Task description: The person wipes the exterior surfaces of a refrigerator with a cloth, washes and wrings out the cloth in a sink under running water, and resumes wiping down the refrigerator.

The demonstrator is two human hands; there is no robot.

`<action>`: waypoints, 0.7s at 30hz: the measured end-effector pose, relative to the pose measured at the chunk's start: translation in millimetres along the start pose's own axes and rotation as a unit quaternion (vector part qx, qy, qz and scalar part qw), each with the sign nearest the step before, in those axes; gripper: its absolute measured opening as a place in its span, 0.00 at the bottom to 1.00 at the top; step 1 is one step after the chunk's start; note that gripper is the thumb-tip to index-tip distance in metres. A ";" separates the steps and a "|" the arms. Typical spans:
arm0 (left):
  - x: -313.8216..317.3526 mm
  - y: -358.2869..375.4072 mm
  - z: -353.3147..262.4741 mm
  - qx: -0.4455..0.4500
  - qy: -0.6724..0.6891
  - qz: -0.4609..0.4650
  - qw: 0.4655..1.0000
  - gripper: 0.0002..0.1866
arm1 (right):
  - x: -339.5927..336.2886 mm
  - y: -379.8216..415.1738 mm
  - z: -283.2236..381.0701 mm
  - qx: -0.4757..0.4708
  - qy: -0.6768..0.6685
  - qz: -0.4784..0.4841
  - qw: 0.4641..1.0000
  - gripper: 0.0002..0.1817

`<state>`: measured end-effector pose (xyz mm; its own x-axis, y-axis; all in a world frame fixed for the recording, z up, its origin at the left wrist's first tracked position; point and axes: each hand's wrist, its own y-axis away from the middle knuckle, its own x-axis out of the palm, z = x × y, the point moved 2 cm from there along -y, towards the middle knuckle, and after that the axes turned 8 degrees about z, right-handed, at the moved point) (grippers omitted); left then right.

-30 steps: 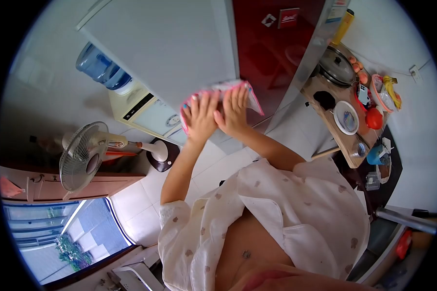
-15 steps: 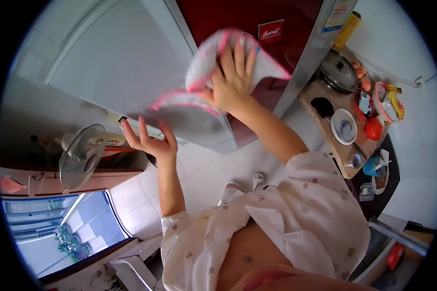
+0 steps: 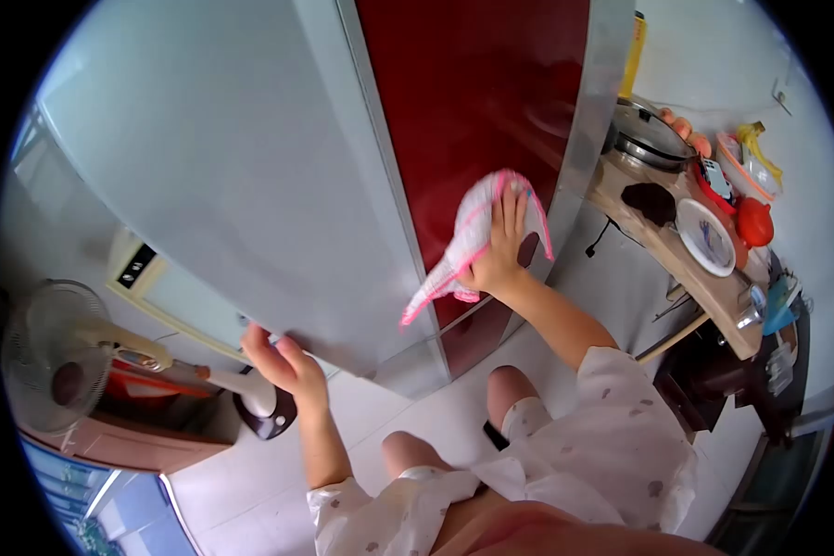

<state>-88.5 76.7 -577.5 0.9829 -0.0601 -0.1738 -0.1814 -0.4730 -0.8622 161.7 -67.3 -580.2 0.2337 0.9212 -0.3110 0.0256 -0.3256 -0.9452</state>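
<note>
A white cloth with pink edging [image 3: 473, 222] lies against the glossy red front of a tall grey-and-red cabinet, likely a refrigerator [image 3: 477, 102]. My right hand [image 3: 502, 243] presses the cloth to that red panel, fingers stretched up over it and the thumb at its lower side. One end of the cloth hangs down to the left, across the grey corner strip. On the other side, my left hand [image 3: 292, 366] is at the lower back edge of the grey side panel [image 3: 241, 167], its fingers loosely bent and apart, holding nothing.
At the right stands a wooden table [image 3: 663, 243] bearing a lidded pan [image 3: 653, 134], a white plate [image 3: 705, 238], a red round object [image 3: 754, 223] and a fruit basket [image 3: 749, 171]. A standing fan [image 3: 60, 357] is at the lower left, above the tiled floor [image 3: 250, 491].
My right hand has slid the cloth lower on the red panel, and the cloth is bunched more narrowly. My left hand has moved down to the grey panel's edge. The view has shifted closer to the cabinet.
</note>
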 end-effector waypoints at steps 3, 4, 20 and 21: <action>10.5 9.4 27.1 -0.031 0.038 -0.049 0.998 0.13 | -7.4 -27.8 4.3 0.002 0.001 -0.023 1.000 0.35; 13.9 5.7 24.1 -0.023 0.052 -0.053 0.997 0.13 | -15.1 -48.7 8.4 -0.014 0.030 -0.025 0.999 0.34; 14.8 -3.4 17.9 -0.034 0.037 -0.019 0.999 0.12 | 2.2 1.0 -129.5 0.201 0.087 -0.036 0.975 0.35; 16.0 -2.4 17.6 -0.033 0.040 -0.017 0.999 0.12 | 3.1 39.0 -120.3 0.197 -0.077 -0.118 0.970 0.32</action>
<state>-72.8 92.4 -586.6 0.9883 -0.1115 -0.1038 -0.1476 -0.5326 -0.8334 280.4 -102.7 -606.1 0.1175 0.9911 -0.0628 -0.3200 -0.0220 -0.9471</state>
